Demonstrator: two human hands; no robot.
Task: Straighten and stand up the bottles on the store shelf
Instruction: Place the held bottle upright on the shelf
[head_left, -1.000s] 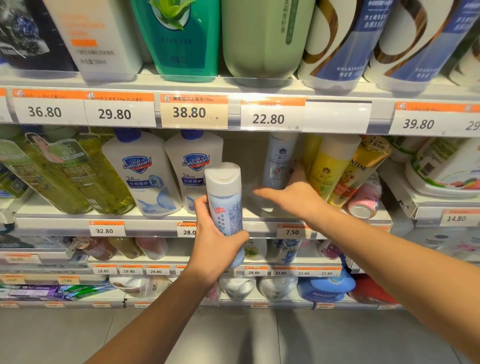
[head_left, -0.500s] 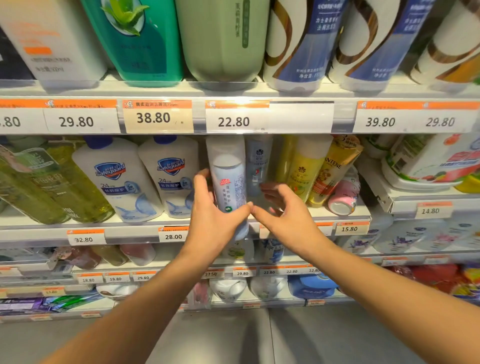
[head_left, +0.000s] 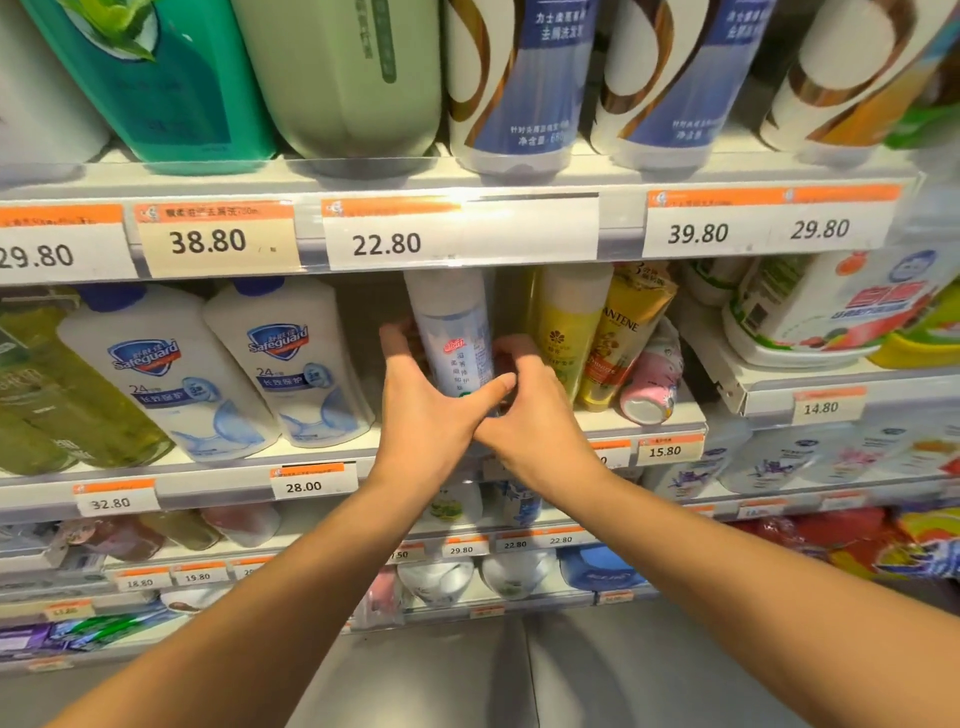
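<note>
Both hands (head_left: 483, 415) grip pale-blue bottle (head_left: 457, 338); base hidden; cap behind price strip (head_left: 457, 234).

Single head-worn wide-angle view, facing forward and slightly down at a store shelf (head_left: 467, 462) from close range, within arm's reach. Looks straight onto the middle tier, with the price strip (head_left: 457, 234) of the tier above crossing the upper third. Takes in bottle bases on the top tier, lower tiers below, and a strip of floor (head_left: 519, 675) at the near bottom edge. Forearms enter from the bottom corners, left hand (head_left: 431, 410) and right hand (head_left: 535, 410) meeting near centre. Edges bowed and soft from lens distortion. No second view to share the scene.
</note>
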